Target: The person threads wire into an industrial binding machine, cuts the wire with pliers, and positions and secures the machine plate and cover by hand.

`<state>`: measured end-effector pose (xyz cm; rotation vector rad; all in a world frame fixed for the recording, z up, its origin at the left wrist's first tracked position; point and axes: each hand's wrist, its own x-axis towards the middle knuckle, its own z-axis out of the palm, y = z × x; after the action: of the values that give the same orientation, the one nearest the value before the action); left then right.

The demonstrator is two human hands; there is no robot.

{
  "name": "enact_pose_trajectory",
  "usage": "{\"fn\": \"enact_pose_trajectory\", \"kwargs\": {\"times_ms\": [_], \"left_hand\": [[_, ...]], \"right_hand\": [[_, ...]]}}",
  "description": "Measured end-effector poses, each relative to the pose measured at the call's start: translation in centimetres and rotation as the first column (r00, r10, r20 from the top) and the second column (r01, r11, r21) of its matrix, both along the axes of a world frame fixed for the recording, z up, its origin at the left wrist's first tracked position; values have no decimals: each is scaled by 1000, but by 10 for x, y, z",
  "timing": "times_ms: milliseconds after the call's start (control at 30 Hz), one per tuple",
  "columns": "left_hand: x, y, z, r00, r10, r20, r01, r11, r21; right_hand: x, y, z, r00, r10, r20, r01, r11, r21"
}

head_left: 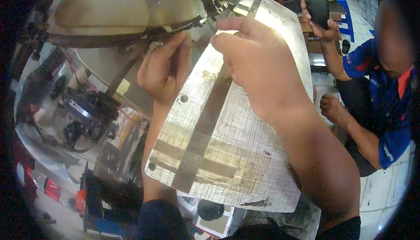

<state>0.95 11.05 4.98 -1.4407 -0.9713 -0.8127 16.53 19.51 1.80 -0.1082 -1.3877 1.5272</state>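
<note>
While our left hand (164, 67) and right hand (258, 67) pinch its far edge with bent fingers, the metal plate (232, 152) looks scratched, with dull crossed stripes.

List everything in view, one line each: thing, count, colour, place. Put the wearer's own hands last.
Metal plate: one, silvery and scratched with darker crossing bands, centre, under both hands.
Holes in the plate: two visible, dark, along its left edge.
Domed metal part: one, dull bronze-grey, top left.
Tools and cables: several, black and red, left on the bench.
Seated person: one, blue shirt, right edge.
Dark phone-like object: one, black, in that person's raised hand, top right.
Blue stool: one, top right.
Left hand: one, at the plate's upper left edge.
Right hand: one, over the plate's upper part.
</note>
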Motion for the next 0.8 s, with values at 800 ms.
{"fn": "enact_pose_trajectory", "kwargs": {"times_ms": [800], "left_hand": [[11, -19, 9, 901, 391, -188, -411, 908, -85]], "right_hand": [[40, -13, -7, 961, -83, 265, -74, 843, 533]]}}
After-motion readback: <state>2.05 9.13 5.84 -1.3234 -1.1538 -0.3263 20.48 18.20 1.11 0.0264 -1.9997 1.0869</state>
